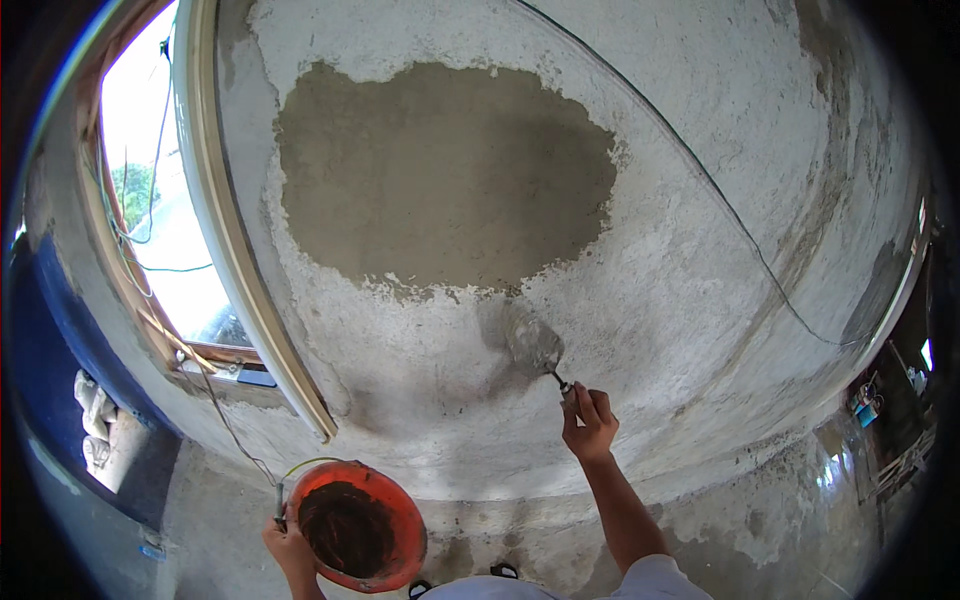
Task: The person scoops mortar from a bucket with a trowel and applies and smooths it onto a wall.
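Showing just below the grey patch [440, 170] on the white wall [690, 290], the trowel [535, 345] has its handle wrapped by the right grip [590, 428]; a careless angle could gouge the patch. The left grip [287, 545] clasps the orange bucket [408, 512], which tipping might spill. No writing is legible.

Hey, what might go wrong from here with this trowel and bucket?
The trowel in the right hand is just below the ragged lower edge of the grey patch; a slip might nick it. The left hand is at one side of the orange bucket; if it tilts, its dark contents might spill.
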`<control>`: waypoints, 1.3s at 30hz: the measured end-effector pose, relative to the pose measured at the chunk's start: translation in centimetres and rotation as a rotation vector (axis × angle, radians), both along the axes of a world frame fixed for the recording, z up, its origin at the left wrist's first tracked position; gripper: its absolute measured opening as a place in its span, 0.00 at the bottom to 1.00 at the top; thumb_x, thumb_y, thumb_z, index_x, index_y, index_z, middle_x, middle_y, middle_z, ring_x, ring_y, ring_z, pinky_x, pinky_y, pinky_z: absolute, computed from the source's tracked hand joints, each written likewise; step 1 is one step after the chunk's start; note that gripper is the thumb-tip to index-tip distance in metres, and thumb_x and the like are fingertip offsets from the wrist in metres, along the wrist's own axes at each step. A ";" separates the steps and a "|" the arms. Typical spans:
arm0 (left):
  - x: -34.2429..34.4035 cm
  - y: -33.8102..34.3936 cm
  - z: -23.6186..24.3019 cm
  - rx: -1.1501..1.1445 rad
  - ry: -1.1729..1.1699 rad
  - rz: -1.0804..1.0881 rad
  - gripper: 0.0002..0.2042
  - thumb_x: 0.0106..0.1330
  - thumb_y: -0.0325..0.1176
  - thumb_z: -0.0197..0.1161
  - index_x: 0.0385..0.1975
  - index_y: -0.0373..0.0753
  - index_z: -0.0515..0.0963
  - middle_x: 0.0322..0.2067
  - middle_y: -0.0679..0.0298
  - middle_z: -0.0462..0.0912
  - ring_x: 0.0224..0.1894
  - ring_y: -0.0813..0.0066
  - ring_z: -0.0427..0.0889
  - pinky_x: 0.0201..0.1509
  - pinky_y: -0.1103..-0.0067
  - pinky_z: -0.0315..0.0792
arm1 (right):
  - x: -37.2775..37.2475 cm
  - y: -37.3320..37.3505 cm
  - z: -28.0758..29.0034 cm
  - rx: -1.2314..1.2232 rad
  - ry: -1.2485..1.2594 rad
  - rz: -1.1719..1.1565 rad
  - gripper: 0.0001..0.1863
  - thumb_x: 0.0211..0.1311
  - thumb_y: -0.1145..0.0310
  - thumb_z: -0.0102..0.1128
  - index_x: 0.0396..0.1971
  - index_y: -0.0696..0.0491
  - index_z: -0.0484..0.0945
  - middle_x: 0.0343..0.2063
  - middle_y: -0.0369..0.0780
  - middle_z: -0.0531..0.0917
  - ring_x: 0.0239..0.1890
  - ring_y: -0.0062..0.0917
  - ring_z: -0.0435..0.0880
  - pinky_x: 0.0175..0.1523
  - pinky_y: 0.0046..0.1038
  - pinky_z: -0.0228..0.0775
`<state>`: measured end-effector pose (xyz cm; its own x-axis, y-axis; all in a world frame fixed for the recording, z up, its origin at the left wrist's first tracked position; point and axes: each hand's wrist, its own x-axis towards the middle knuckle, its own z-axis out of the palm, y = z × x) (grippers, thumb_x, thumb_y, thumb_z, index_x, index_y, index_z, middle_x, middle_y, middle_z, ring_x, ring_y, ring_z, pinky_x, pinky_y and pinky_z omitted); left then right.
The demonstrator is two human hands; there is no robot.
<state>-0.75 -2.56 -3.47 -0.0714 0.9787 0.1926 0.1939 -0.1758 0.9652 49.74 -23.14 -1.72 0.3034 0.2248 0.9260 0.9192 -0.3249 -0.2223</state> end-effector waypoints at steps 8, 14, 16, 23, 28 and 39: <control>1.0 0.2 -0.8 0.051 0.116 0.009 0.14 0.78 0.34 0.65 0.37 0.27 0.84 0.20 0.69 0.76 0.23 0.81 0.68 0.27 0.75 0.62 | 0.2 4.2 -1.9 -0.026 0.075 0.006 0.26 0.56 0.71 0.77 0.57 0.43 0.85 0.39 0.38 0.84 0.30 0.32 0.88 0.30 0.34 0.80; 0.7 0.2 0.5 0.036 0.114 0.015 0.14 0.78 0.34 0.64 0.37 0.26 0.84 0.22 0.67 0.79 0.24 0.81 0.71 0.29 0.75 0.67 | -1.3 3.9 -0.2 0.041 0.027 0.051 0.27 0.55 0.70 0.79 0.58 0.42 0.86 0.37 0.36 0.83 0.26 0.29 0.85 0.29 0.30 0.79; 1.0 0.5 0.7 0.022 0.104 0.008 0.14 0.78 0.34 0.64 0.37 0.26 0.84 0.23 0.67 0.80 0.25 0.80 0.72 0.30 0.76 0.68 | -0.9 4.7 2.2 0.153 -0.010 0.020 0.27 0.56 0.69 0.80 0.57 0.42 0.86 0.37 0.35 0.83 0.25 0.27 0.85 0.28 0.30 0.78; 2.3 1.9 -0.9 -0.032 0.040 0.021 0.17 0.78 0.39 0.66 0.39 0.26 0.82 0.26 0.64 0.81 0.27 0.77 0.75 0.33 0.73 0.72 | -1.4 4.0 -1.3 -0.113 0.059 -0.004 0.24 0.58 0.68 0.78 0.56 0.42 0.86 0.38 0.36 0.83 0.27 0.29 0.86 0.27 0.32 0.78; 3.6 3.8 -2.3 -0.120 0.114 0.113 0.18 0.79 0.41 0.63 0.31 0.30 0.80 0.24 0.67 0.77 0.25 0.78 0.71 0.30 0.74 0.69 | -1.2 4.0 0.5 0.113 0.023 -0.010 0.26 0.56 0.71 0.79 0.57 0.45 0.85 0.38 0.36 0.84 0.28 0.29 0.87 0.29 0.31 0.79; 8.6 2.9 -2.2 -0.276 -0.015 -0.169 0.18 0.80 0.42 0.61 0.30 0.34 0.79 0.23 0.68 0.77 0.23 0.79 0.73 0.27 0.75 0.68 | -1.9 3.0 0.2 0.085 0.036 0.020 0.25 0.57 0.67 0.79 0.57 0.41 0.86 0.37 0.36 0.83 0.27 0.27 0.86 0.29 0.31 0.80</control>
<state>7.85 0.33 -5.65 0.0958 0.9921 -0.0812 0.1699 0.0641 0.9834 47.83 -20.11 -1.55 0.3332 0.1521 0.9305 0.9161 -0.2855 -0.2814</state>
